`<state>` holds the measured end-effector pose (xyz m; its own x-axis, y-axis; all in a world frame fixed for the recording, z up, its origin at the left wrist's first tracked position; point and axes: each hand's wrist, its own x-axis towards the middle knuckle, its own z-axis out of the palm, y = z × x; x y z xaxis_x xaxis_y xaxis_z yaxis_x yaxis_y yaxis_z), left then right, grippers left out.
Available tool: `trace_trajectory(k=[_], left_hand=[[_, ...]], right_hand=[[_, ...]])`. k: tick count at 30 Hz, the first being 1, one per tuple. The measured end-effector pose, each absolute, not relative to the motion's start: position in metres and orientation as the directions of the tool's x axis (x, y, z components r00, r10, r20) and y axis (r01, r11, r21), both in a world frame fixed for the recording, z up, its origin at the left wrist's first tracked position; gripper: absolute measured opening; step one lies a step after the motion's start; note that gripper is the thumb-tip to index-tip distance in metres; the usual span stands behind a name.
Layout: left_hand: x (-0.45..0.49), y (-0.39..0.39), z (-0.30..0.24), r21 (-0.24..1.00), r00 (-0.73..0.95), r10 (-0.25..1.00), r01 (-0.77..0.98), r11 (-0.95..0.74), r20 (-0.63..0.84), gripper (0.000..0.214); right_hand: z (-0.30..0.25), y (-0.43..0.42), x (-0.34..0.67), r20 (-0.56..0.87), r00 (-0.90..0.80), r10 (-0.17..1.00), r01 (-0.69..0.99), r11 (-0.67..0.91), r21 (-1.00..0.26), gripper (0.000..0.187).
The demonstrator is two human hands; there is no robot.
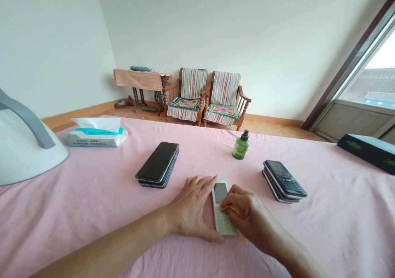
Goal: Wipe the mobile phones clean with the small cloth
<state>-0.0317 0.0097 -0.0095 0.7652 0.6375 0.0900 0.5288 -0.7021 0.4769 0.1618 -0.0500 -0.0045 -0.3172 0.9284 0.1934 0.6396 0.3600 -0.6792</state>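
Observation:
A white keypad phone (221,193) lies face up on the pink cloth, its grey screen toward the far end. My left hand (194,206) grips it along the left side, with a finger at the top edge and the thumb at the bottom corner. Bunched in my right hand (245,210) is a yellowish wiping cloth (232,207), pressed onto the phone between screen and keys. My right hand covers the phone's right side and most of the cloth.
A stack of smartphones (158,163) lies left, and a stack of keypad phones (283,180) right. Beyond stand a green spray bottle (240,146) and a tissue pack (95,138). A white object with a grey handle (31,146) is far left; a black box (364,150) is far right.

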Motion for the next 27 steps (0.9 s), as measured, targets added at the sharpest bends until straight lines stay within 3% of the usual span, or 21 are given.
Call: trace_trajectory(k=[7,13,22,27], left_hand=[[-0.032,0.010,-0.011,0.481,0.764,0.636,0.518,-0.707,0.111,0.116],[-0.030,0.011,-0.013,0.474,0.768,0.624,0.500,-0.724,0.143,0.116],[-0.032,0.009,-0.010,0.479,0.767,0.633,0.521,-0.706,0.099,0.116],[-0.031,0.010,-0.012,0.476,0.774,0.622,0.507,-0.719,0.115,0.115]], right_hand=[[-0.007,-0.050,0.169,0.190,-0.269,0.944,0.699,0.327,-0.636,0.028],[-0.007,-0.052,0.145,0.248,-0.315,0.916,0.667,0.400,-0.629,0.029],[-0.006,-0.049,0.168,0.176,-0.233,0.956,0.717,0.291,-0.633,0.027],[-0.010,-0.050,0.157,0.212,-0.278,0.937,0.688,0.348,-0.637,0.029]])
